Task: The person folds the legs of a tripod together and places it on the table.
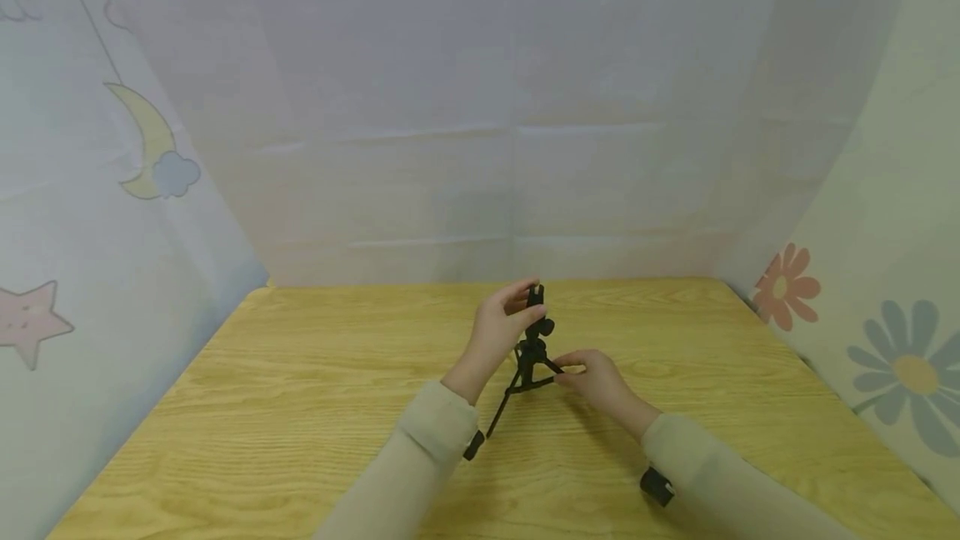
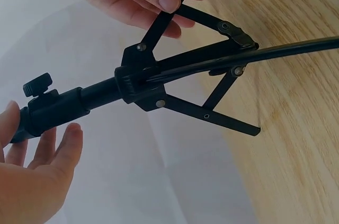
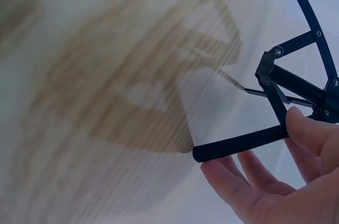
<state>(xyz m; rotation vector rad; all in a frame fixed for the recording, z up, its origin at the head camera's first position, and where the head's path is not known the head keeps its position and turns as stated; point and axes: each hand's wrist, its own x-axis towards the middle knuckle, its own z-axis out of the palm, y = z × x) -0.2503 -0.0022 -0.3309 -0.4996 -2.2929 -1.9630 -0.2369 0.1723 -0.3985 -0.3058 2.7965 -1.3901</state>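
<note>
Black tripod stand (image 1: 533, 350), roughly upright, over the middle of the tabletop (image 1: 322, 357), legs partly spread (can't tell if every foot touches the wood). Left hand (image 1: 497, 322) grips the upper tube, thumb on one side and fingers on the other, just beside the side knob (image 2: 37, 84). Right hand (image 1: 600, 382) pinches one leg (image 3: 241, 143) between thumb and fingers, by the brace joint. Hands are apart from each other, each clamped on the stand. Another leg slants toward the left sleeve (image 1: 438, 423). Small black device (image 1: 657, 487) under the right sleeve (image 1: 686, 448). Behind: pale creased backdrop (image 1: 405, 107). Left panel has a moon (image 1: 150, 127), cloud and star; right one has flowers (one red, one grey-blue).
</note>
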